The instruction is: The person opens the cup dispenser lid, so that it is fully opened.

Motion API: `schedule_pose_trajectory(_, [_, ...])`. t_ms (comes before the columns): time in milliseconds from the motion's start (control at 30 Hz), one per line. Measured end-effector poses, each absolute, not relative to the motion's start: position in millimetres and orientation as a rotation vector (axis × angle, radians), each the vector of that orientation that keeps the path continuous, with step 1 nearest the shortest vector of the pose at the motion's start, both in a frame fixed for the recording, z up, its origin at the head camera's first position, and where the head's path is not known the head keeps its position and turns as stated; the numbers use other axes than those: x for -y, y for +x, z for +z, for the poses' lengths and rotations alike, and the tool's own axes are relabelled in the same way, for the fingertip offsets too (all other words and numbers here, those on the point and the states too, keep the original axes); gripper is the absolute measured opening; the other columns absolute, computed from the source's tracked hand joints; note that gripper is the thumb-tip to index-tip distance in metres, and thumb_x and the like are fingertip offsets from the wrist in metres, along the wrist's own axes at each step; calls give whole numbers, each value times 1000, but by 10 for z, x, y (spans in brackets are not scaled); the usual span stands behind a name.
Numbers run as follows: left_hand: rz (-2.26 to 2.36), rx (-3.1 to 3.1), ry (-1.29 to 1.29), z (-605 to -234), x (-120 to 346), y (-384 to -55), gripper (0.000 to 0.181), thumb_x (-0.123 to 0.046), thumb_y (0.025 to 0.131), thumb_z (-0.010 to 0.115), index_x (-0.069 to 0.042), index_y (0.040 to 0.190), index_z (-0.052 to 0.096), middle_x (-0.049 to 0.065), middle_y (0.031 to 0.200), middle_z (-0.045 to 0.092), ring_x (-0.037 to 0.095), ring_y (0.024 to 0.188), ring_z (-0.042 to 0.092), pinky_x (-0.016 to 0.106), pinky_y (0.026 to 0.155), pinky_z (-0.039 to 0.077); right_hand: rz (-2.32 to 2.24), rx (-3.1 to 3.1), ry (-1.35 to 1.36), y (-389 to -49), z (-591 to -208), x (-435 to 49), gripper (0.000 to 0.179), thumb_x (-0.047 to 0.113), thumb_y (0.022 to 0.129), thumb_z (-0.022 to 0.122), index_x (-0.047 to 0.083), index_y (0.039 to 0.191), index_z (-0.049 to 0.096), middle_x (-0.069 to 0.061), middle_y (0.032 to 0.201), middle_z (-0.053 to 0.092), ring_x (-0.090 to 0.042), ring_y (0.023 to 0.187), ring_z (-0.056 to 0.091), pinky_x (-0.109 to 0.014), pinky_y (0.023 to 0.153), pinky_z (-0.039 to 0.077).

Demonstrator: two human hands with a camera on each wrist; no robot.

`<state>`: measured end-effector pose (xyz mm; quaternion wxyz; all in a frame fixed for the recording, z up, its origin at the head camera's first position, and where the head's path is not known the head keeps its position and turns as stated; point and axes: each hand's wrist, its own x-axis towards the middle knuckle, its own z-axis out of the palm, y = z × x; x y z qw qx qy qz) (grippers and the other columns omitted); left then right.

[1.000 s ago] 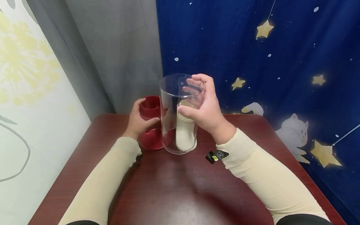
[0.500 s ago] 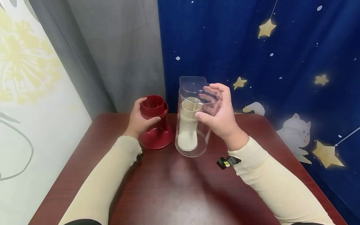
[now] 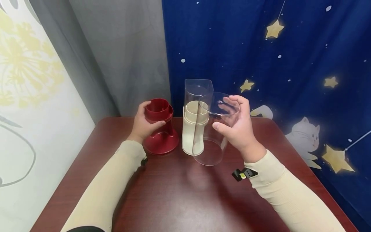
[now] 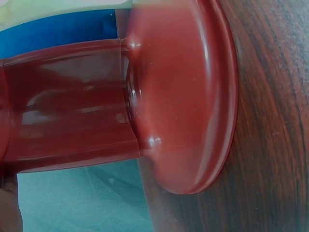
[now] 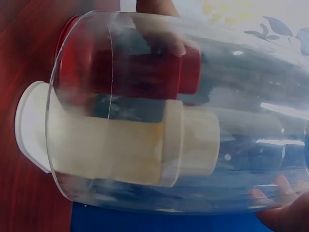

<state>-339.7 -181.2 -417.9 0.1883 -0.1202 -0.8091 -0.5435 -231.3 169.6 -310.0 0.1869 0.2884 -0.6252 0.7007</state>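
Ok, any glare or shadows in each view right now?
Head: pale glare and a dark shadow on the glossy red-brown wood-grain table; left wrist: small white highlights on the shiny red plastic-looking stand; right wrist: bright reflection streaks on the clear glass-or-plastic cylinder.

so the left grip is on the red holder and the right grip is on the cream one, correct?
Not quite: the right grip holds the clear cylinder, not the cream holder, as the head view shows. The left grip is on the red holder.
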Motion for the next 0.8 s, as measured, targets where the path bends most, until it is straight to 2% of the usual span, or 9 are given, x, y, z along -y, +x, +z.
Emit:
schedule_pose_trajectory(233, [-1543, 2273, -341, -4177, 1815, -3394, 94, -33, 79, 94, -32, 155, 38, 1, 154, 49, 26, 136, 49, 56, 101, 58, 1944, 1809, 676, -2274, -3267, -1777, 83, -15, 73, 73, 18, 141, 39, -10, 148, 48, -27, 133, 56, -25, 104, 53])
schedule_pose_trajectory(400, [-1546, 2270, -337, -4163, 1810, -3380, 94, -31, 79, 94, -32, 155, 38, 0, 154, 49, 25, 137, 49, 56, 101, 58, 1916, 1800, 651, -2300, -3397, -1837, 82, -19, 73, 71, 15, 141, 38, -8, 148, 46, -24, 134, 56, -25, 107, 53])
schedule_pose_trajectory(800, [-1531, 2269, -340, -4206, 1817, -3422, 96, -33, 78, 95, -34, 155, 37, 0, 154, 50, 24, 137, 50, 55, 100, 59, 1912, 1642, 582, -2523, -3589, -1981, 80, -22, 72, 72, 10, 138, 40, -7, 141, 47, -24, 128, 55, -24, 92, 60])
